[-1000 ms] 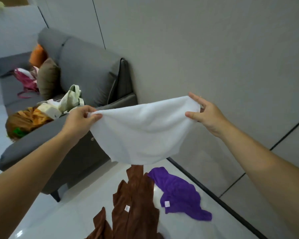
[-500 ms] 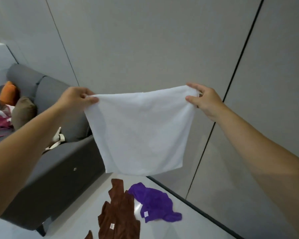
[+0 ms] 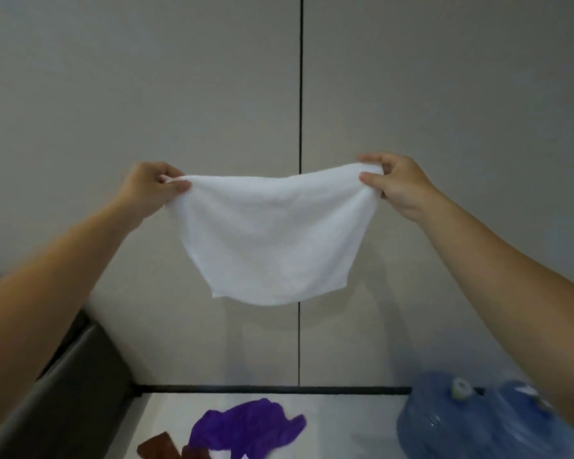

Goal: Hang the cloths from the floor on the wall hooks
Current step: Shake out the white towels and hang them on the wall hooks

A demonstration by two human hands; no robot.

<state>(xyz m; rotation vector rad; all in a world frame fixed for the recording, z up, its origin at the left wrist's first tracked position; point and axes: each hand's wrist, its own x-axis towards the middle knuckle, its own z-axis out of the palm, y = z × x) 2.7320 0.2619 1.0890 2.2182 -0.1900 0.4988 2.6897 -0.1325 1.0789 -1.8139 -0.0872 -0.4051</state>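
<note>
— What's closest to you?

— My two bare forearms, reaching forward. My left hand [image 3: 150, 187] pinches the upper left corner of the white cloth [image 3: 272, 240], thumb pressed against curled fingers. My right hand [image 3: 398, 185] does the same at the upper right corner, thumb and forefinger clamped on the fabric.

— And how does the cloth hang?

— Spread between my hands, top edge sagging a little in the middle. The rest drops free in the air, well above the floor [image 3: 345, 412].

— What lies below it?

— A purple cloth [image 3: 246, 425] crumpled on the pale tiles, and just beside it on the left a brown cloth [image 3: 159, 450], cut off by the bottom edge. Whether they touch I cannot tell. Left of those is the dark grey side of a sofa [image 3: 63, 392]. On the right are blue water bottles [image 3: 461, 422], blurred, near the wall.

— And furthest off?

— The grey wall [image 3: 179, 77], with a dark vertical seam [image 3: 300, 94] running behind the white cloth, and a black strip [image 3: 262, 389] along its foot.
</note>
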